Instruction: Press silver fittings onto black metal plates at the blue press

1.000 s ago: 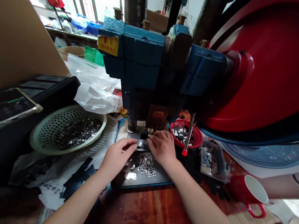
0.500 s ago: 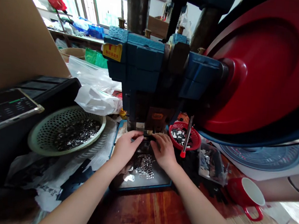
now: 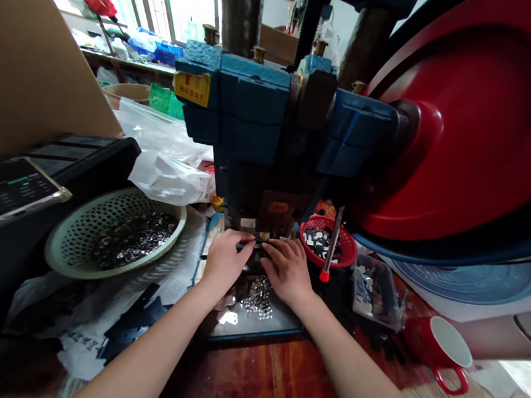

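Observation:
Both hands are at the foot of a blue press [image 3: 252,105], just under its dark ram. My left hand [image 3: 227,257] pinches the left end of a thin dark strip [image 3: 258,244]. From the other side, my right hand [image 3: 290,266] has its fingers on the strip's right end, its thumb bent below. Small shiny metal pieces [image 3: 257,294] lie heaped on the grey tray [image 3: 277,324] below the hands. A flat silvery piece [image 3: 228,318] is at the heap's lower left.
At left, a pale green basket [image 3: 69,237] holds dark metal bits. A red basket [image 3: 349,250], a clear box [image 3: 378,292] and a red mug [image 3: 429,343] stand at right. A large red wheel [image 3: 477,118] overhangs that side.
My right hand's fingers have spread and shifted slightly left along the strip. The dark strip now lies lower and flatter between the hands. The view has shifted slightly.

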Motion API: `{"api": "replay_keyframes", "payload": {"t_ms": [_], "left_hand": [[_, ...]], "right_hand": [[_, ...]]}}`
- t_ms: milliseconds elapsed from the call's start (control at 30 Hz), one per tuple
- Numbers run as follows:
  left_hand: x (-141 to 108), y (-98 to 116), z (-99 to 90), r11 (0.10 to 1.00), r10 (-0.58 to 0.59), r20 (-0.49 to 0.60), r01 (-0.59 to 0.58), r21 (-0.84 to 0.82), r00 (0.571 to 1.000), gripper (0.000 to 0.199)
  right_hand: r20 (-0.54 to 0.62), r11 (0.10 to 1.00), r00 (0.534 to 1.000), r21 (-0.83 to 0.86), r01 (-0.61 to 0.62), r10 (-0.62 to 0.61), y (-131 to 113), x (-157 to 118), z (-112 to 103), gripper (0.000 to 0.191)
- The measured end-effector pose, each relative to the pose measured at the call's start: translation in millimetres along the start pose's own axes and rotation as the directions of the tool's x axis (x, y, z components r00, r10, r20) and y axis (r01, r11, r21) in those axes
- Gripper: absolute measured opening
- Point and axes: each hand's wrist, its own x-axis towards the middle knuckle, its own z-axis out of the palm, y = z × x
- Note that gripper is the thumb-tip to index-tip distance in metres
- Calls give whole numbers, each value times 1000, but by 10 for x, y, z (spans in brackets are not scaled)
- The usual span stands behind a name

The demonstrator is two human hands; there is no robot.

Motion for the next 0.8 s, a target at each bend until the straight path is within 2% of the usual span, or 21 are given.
{"api": "replay_keyframes", "payload": {"t_ms": [367,667,800], "left_hand": [[17,-28,26,1000,13,22,-13,16,1000,18],[11,-71,58,1000,6,45,-6,6,999,17],[5,-49,60,1000,7,37,-8,5,999,15]], "right_hand": [[30,997,999,-72,-10,12,-67,26,-45,27],[35,999,999,43,-25,23,-2,69,-40,24],[44,1000,999,10,8,-8,12,32,-52,27]]}}
